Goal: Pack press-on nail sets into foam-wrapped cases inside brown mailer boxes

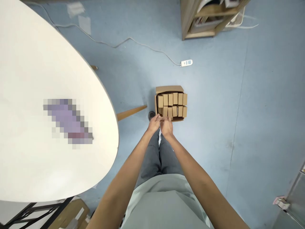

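Left hand (154,124) and right hand (167,127) are both bunched up narrow, side by side at the near edge of the open carton (169,89), going by my head view. Can't honestly tell if I've got anything pinched in either one. Inside the carton I've got two rows of small brown boxes (170,100). There's a white power strip (186,63) on the floor (214,95) beyond the carton, and a white table (102,159) left of the carton.

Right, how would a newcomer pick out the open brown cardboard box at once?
Right of the large white rounded table, look at the blue floor. Against it, just beyond the left hand and right hand, is the open brown cardboard box. Two rows of small brown cardboard cartons inside set it apart.
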`<control>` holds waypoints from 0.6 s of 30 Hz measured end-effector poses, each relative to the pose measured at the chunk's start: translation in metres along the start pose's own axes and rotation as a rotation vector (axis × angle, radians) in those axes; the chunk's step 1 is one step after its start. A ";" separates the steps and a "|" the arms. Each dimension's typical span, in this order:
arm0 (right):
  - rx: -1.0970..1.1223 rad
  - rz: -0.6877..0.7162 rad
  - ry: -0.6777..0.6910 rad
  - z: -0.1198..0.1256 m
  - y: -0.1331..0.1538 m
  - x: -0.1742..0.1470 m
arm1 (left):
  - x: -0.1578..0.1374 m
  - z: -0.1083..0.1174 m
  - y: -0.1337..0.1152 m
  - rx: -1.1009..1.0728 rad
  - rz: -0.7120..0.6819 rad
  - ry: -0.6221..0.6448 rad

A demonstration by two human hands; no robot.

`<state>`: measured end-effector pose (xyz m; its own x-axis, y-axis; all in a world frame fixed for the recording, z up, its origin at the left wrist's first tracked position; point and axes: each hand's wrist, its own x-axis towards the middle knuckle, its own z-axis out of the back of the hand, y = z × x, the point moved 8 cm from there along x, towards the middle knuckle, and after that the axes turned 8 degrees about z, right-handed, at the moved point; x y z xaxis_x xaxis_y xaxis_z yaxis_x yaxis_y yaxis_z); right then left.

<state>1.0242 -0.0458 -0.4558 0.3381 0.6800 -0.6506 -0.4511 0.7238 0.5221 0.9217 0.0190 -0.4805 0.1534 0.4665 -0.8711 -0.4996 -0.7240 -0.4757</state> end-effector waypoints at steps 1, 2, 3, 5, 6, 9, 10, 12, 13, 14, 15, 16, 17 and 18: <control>-0.013 0.006 -0.003 0.012 0.004 -0.016 | -0.020 0.002 -0.005 0.016 0.019 -0.009; -0.022 0.018 -0.002 0.024 0.008 -0.031 | -0.040 0.003 -0.010 0.032 0.029 -0.015; -0.029 0.031 0.000 0.035 0.012 -0.045 | -0.060 0.005 -0.017 0.045 0.032 -0.020; -0.029 0.076 -0.018 0.056 0.020 -0.071 | -0.097 0.009 -0.031 0.062 0.017 -0.038; -0.029 0.092 -0.037 0.067 0.024 -0.083 | -0.114 0.011 -0.038 0.065 0.005 -0.047; -0.015 0.124 -0.099 0.093 0.034 -0.112 | -0.162 0.018 -0.058 0.068 -0.050 -0.043; -0.001 0.145 -0.121 0.100 0.039 -0.120 | -0.177 0.020 -0.064 0.066 -0.069 -0.038; 0.039 0.200 -0.170 0.113 0.050 -0.136 | -0.206 0.024 -0.072 0.045 -0.099 -0.033; 0.064 0.229 -0.192 0.119 0.056 -0.144 | -0.220 0.027 -0.076 0.024 -0.114 -0.032; 0.091 0.259 -0.211 0.126 0.061 -0.152 | -0.235 0.029 -0.078 -0.003 -0.132 -0.031; 0.119 0.289 -0.226 0.132 0.066 -0.161 | -0.250 0.032 -0.081 -0.033 -0.153 -0.034; 0.149 0.321 -0.236 0.138 0.071 -0.170 | -0.266 0.035 -0.083 -0.063 -0.177 -0.041; 0.181 0.352 -0.240 0.144 0.075 -0.179 | -0.282 0.039 -0.085 -0.088 -0.199 -0.050; 0.216 0.382 -0.242 0.150 0.078 -0.189 | -0.298 0.043 -0.086 -0.110 -0.219 -0.062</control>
<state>1.0494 -0.1001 -0.2092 0.3756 0.8902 -0.2578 -0.4071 0.4084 0.8170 0.8822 -0.0357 -0.1744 0.1938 0.6460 -0.7383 -0.3642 -0.6515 -0.6656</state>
